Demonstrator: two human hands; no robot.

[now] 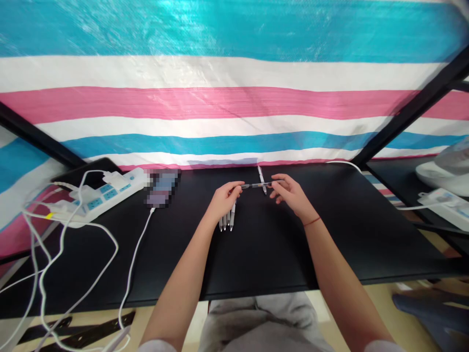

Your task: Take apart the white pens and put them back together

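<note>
A dark, partly clear pen (256,185) lies level between my hands, above the black table. Its left end is pinched in my left hand (226,198), and its right end is between the fingers of my right hand (291,194). Several grey-white pens (227,220) lie side by side under my left hand, their upper parts hidden by it. Behind the held pen, a single white pen (261,178) rests on the table, pointing away from me.
On the left of the black table (256,259) are a white power strip (106,198) with tangled white cables, a dark case and a phone (162,188) on a cable. A striped sheet (234,105) hangs behind. Another power strip (452,208) sits at far right.
</note>
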